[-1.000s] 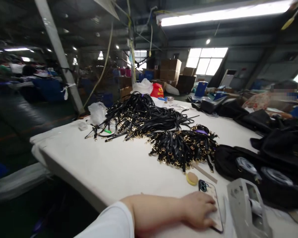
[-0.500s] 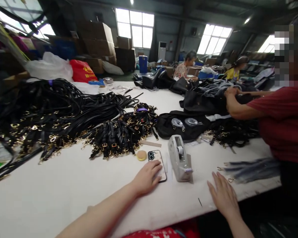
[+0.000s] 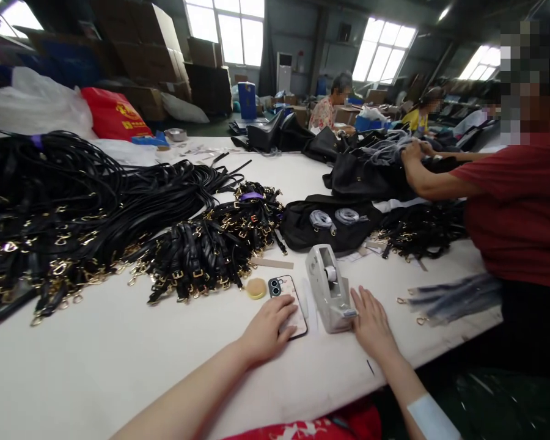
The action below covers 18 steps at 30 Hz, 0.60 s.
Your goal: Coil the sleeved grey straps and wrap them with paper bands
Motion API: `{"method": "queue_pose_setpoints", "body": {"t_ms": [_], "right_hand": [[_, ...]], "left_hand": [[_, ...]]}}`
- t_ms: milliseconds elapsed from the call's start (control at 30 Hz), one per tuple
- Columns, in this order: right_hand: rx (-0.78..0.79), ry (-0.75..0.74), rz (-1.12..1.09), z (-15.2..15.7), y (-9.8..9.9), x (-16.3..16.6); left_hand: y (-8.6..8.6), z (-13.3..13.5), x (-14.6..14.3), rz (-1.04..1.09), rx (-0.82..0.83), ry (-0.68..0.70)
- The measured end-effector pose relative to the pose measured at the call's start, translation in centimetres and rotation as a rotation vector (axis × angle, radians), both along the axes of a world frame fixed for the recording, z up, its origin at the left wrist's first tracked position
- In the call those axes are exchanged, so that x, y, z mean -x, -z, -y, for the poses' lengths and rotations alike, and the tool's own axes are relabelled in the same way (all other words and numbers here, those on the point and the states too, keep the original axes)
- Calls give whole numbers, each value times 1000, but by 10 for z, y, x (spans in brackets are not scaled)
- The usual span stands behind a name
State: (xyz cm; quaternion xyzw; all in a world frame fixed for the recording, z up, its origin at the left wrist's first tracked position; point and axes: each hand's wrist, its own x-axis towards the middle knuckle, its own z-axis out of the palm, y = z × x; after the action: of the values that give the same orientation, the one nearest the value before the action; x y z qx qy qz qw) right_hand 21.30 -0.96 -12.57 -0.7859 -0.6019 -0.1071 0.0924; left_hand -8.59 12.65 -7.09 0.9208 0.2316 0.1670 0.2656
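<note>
My left hand (image 3: 268,329) lies flat on a phone (image 3: 288,292) that rests face down on the white table (image 3: 119,360). My right hand (image 3: 371,321) rests open on the table, its fingertips touching the base of a grey tape dispenser (image 3: 329,287). A small round yellow pad (image 3: 256,288) sits just left of the phone. Beyond it lies a heap of short black straps with gold buckles (image 3: 211,244).
A big pile of long black straps (image 3: 64,195) fills the left side. Black bags (image 3: 334,223) lie past the dispenser. A person in a red shirt (image 3: 517,214) handles bags at the right edge. Other people sit farther back. Loose zipper strips (image 3: 453,293) lie at right.
The view has swung right from the table's far end to the near side. My right hand has come in and moved left up to the tape dispenser. My left hand stays on the phone.
</note>
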Motion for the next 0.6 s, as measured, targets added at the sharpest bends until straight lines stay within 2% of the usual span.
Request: {"method": "queue_pose_setpoints", "body": {"t_ms": [200,433,600], "right_hand": [[1,-63,-96,-6,-5,2],[-20,-167,-250,-22,-1,-5],[40,-291,-442,-8,-9,-7]], "left_hand": [[-2,-2,2,27,50,20],[-6,-1,4,20,93,13],[-7,0,5,9,114,9]]}}
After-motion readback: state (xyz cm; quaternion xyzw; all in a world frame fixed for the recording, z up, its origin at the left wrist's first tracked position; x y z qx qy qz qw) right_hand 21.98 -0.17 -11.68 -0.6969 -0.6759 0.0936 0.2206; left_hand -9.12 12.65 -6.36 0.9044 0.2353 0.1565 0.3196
